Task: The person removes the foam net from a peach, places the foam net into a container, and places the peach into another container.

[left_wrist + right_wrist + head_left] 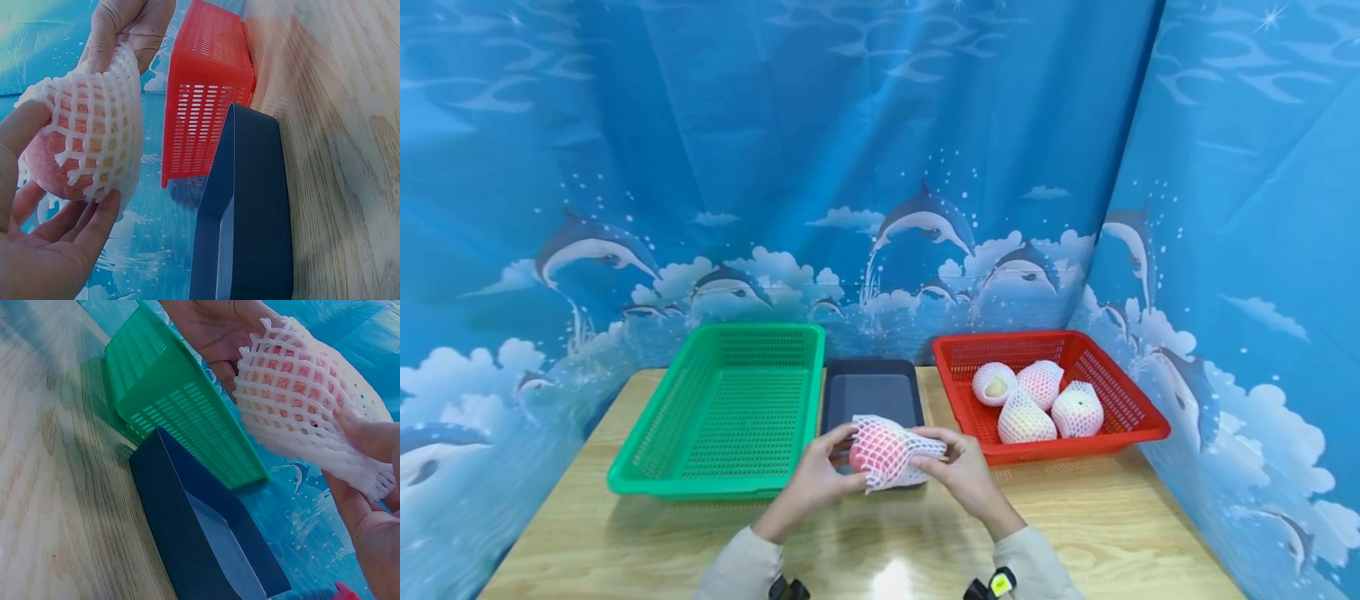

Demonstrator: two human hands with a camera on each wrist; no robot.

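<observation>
A round pink-red fruit (59, 165), its kind unclear, sits in a white foam net (901, 454) above the dark tray. My left hand (820, 475) holds the fruit and the net's left end, thumb on the near side and fingers behind. In the left wrist view, the fruit's bare skin bulges out at that end. My right hand (964, 473) pinches the narrow, gathered right end of the net between thumb and fingers. The right wrist view shows the net (294, 394) stretched between both hands, with the fruit's red skin showing through the mesh.
A green basket (625, 467) stands at left, and a dark grey tray (872, 392) sits in the middle. At right, a red basket (1138, 425) holds several net-wrapped fruits (1026, 417). They stand on a wooden table (700, 550) before a blue dolphin-print curtain (820, 167).
</observation>
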